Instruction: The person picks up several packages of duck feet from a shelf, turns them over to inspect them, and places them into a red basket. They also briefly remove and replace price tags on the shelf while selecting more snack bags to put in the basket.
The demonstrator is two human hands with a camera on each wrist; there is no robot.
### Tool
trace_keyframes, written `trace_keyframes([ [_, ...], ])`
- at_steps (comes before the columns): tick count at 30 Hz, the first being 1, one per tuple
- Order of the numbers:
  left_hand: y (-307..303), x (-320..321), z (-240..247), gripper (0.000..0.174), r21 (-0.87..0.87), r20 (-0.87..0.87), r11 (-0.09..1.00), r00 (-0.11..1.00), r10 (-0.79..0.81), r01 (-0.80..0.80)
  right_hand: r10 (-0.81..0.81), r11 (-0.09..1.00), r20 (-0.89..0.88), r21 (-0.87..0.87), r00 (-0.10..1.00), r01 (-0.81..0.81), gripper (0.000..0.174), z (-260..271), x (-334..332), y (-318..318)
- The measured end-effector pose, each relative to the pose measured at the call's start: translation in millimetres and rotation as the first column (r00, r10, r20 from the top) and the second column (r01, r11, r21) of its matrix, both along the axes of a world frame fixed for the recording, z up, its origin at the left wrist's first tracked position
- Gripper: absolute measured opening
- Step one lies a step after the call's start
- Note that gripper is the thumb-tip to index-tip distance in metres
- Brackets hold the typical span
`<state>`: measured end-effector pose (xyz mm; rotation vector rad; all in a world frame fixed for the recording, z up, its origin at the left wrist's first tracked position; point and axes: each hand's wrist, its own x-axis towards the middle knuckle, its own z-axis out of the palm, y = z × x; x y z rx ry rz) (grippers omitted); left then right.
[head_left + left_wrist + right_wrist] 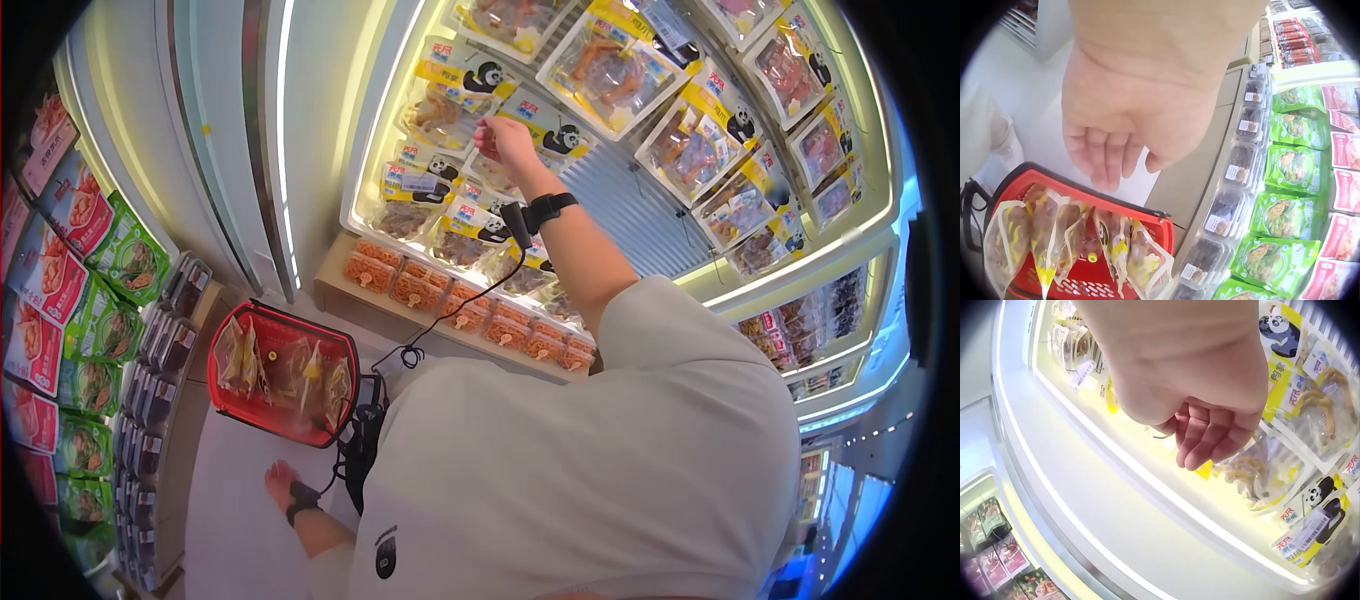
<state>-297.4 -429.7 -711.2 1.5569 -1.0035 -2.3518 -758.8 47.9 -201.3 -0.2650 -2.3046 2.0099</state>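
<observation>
My right hand [508,145] is raised to the lit display of packaged meat, its fingers curled. In the right wrist view the curled fingers [1200,434] overlap a clear-and-yellow snack package [1257,472], and a bit of yellow shows under the fingertips; I cannot tell whether they grip it. Panda-printed packages [455,80] hang around this hand. My left hand [283,480] hangs low with loosely bent fingers, holding nothing. In the left wrist view, the left hand [1141,119] is above the rim of a red shopping basket [1163,234]. Several snack packages [1054,231] stand in the basket.
Clear tubs of orange food [420,287] line the ledge below the display. At the left, dark-filled plastic boxes [148,430] stand beside green pouches [100,335] and red-and-white pouches [45,330]. A black cable [455,315] runs from my right wrist. A pale wall panel [1116,506] borders the display.
</observation>
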Motion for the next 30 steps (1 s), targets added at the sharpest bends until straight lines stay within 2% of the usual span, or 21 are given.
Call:
trace_keyframes([
  [1, 4.6, -2.6, 11.8, 0.036, 0.136, -0.020, 0.985, 0.994, 0.110, -0.107, 0.016, 1.000, 0.004, -0.008, 1.000, -0.016, 0.019, 7.6, -16.4, -5.3],
  [2, 6.3, -5.7, 21.9, 0.033, 0.270, -0.030, 0.941, 0.975, 0.220, -0.204, -0.016, 0.995, -0.014, -0.094, 1.000, 0.014, 0.020, 14.6, -33.5, -9.3],
  [3, 1.4, 2.8, -2.3, 0.033, 0.260, -0.031, 0.941, 0.972, 0.233, -0.217, -0.051, 0.982, -0.028, -0.182, 0.998, 0.045, 0.021, 18.2, -50.8, -11.1],
  [4, 0.5, 10.1, -24.6, 0.034, -0.177, 0.041, 0.970, 0.986, -0.161, 0.166, -0.038, 0.981, -0.027, -0.191, 0.999, 0.032, 0.021, 21.6, -67.2, -13.4],
  [5, -0.6, 13.3, -34.1, 0.035, -0.514, 0.273, 0.673, 0.845, -0.459, 0.531, -0.073, 0.963, -0.004, -0.261, 0.997, 0.070, 0.023, 23.4, -84.6, -14.4],
  [6, 0.1, 13.7, -30.5, 0.035, -0.520, 0.276, 0.676, 0.852, -0.445, 0.522, -0.107, 0.939, 0.023, -0.327, 0.994, 0.109, 0.025, 25.0, -101.3, -15.0],
  [7, 8.0, 12.9, -12.8, 0.037, -0.400, 0.120, 0.850, 0.939, -0.322, 0.343, -0.098, 0.928, 0.039, -0.357, 0.994, 0.106, 0.030, 25.3, -116.5, -15.0],
  [8, 15.2, 13.6, -0.3, 0.039, -0.241, -0.016, 0.959, 0.987, -0.158, 0.150, -0.085, 0.925, 0.038, -0.367, 0.996, 0.093, 0.030, 28.2, -125.1, -18.8],
  [9, 21.6, 17.0, 5.9, 0.039, -0.251, -0.017, 0.958, 0.989, -0.146, 0.137, -0.122, 0.923, 0.090, -0.355, 0.988, 0.147, 0.031, 32.7, -132.2, -23.0],
  [10, 24.0, 19.3, 13.6, 0.041, 0.001, -0.030, 0.996, 0.995, 0.095, -0.095, -0.161, 0.917, 0.140, -0.345, 0.977, 0.200, 0.032, 36.0, -137.8, -26.8],
  [11, 28.5, 20.3, 23.5, 0.044, 0.250, 0.008, 0.915, 0.946, 0.324, -0.316, -0.193, 0.915, 0.176, -0.323, 0.965, 0.242, 0.029, 38.0, -143.1, -28.9],
  [12, 38.3, 17.8, 54.4, 0.045, 0.253, 0.075, 0.907, 0.941, 0.330, -0.338, -0.182, 0.909, 0.172, -0.345, 0.968, 0.233, 0.029, 39.5, -149.4, -29.0],
  [14, 45.3, 16.7, 80.8, 0.045, 0.271, 0.125, 0.882, 0.922, 0.366, -0.387, -0.173, 0.907, 0.192, -0.351, 0.966, 0.232, 0.025, 37.3, -161.9, -25.8],
  [15, 45.1, 18.2, 84.7, 0.046, 0.301, 0.118, 0.868, 0.918, 0.378, -0.396, -0.185, 0.873, 0.140, -0.431, 0.973, 0.228, 0.021, 33.1, -169.1, -25.1],
  [19, 41.9, 14.2, 100.7, 0.042, 0.268, 0.134, 0.880, 0.920, 0.368, -0.392, -0.247, 0.809, 0.093, -0.529, 0.965, 0.258, 0.019, 25.1, -181.1, -29.6],
  [22, 37.1, 2.4, 109.8, 0.042, 0.236, 0.129, 0.896, 0.926, 0.356, -0.377, -0.294, 0.795, 0.063, -0.537, 0.954, 0.281, 0.017, 29.8, -174.6, -33.6],
  [24, 37.2, -8.8, 127.3, 0.042, 0.196, 0.139, 0.904, 0.923, 0.358, -0.380, -0.271, 0.848, 0.059, -0.457, 0.961, 0.268, 0.017, 33.2, -173.1, -32.3],
  [27, 31.5, -19.0, 124.5, 0.043, 0.164, 0.102, 0.926, 0.940, 0.326, -0.339, -0.269, 0.769, 0.134, -0.566, 0.954, 0.297, 0.018, 45.0, -172.2, -28.3],
  [30, 29.9, -19.0, 132.4, 0.044, 0.169, 0.106, 0.931, 0.945, 0.310, -0.324, -0.240, 0.777, 0.146, -0.564, 0.960, 0.280, 0.019, 46.1, -174.1, -20.5],
])
